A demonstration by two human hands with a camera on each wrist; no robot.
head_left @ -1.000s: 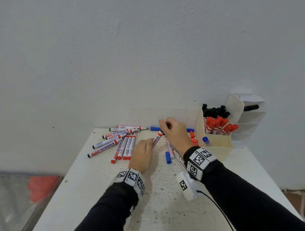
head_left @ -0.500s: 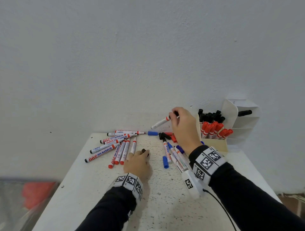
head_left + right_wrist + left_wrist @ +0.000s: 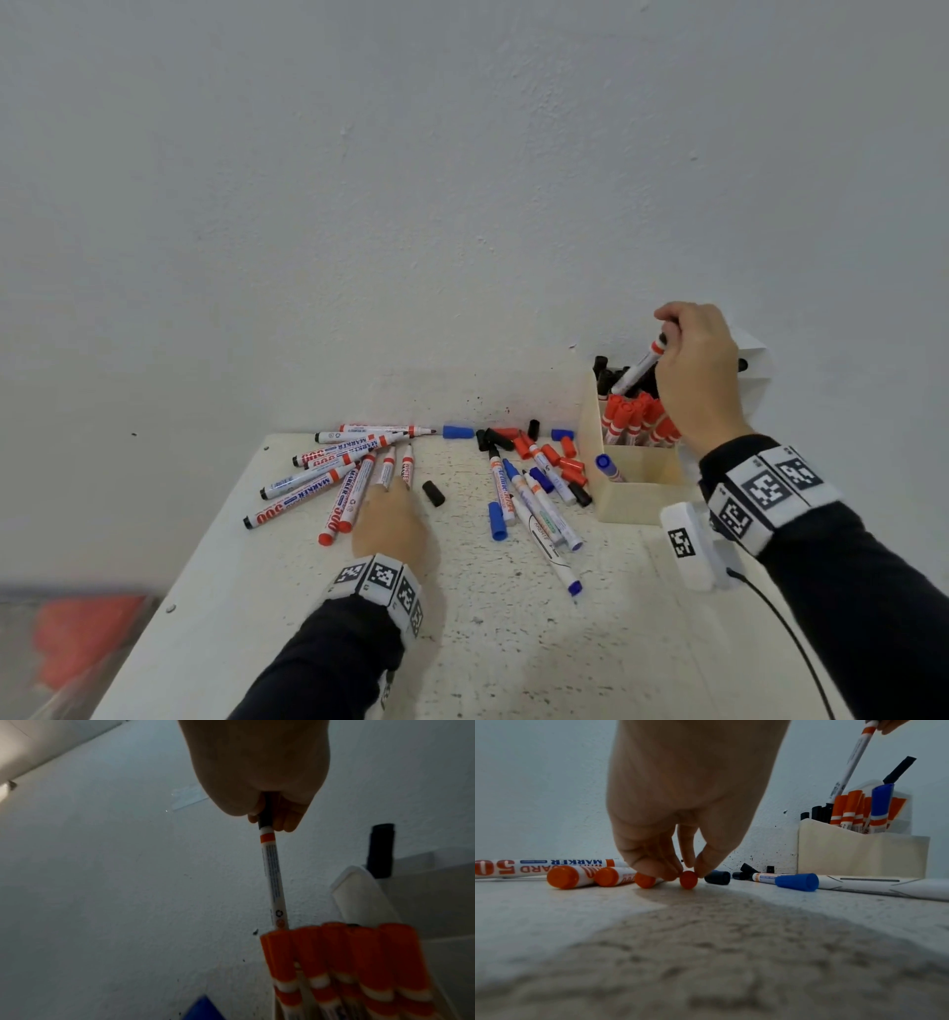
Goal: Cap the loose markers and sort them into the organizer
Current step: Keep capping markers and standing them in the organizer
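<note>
My right hand grips a black-capped marker by its cap, barrel pointing down into the back compartment of the cream organizer, among black-capped markers. The right wrist view shows that marker hanging from my right hand just behind the red-capped markers. My left hand rests on the table among loose red markers. In the left wrist view my left hand pinches the orange end of a red marker.
A pile of uncapped markers and red, black and blue caps lies between my hands. A single black cap lies right of my left hand. One blue-capped marker stands in the organizer's front compartment. A white tiered shelf stands behind the organizer.
My right hand has carried the black-capped marker up from the table and right, over the organizer. My left hand has shifted left onto the red markers.
</note>
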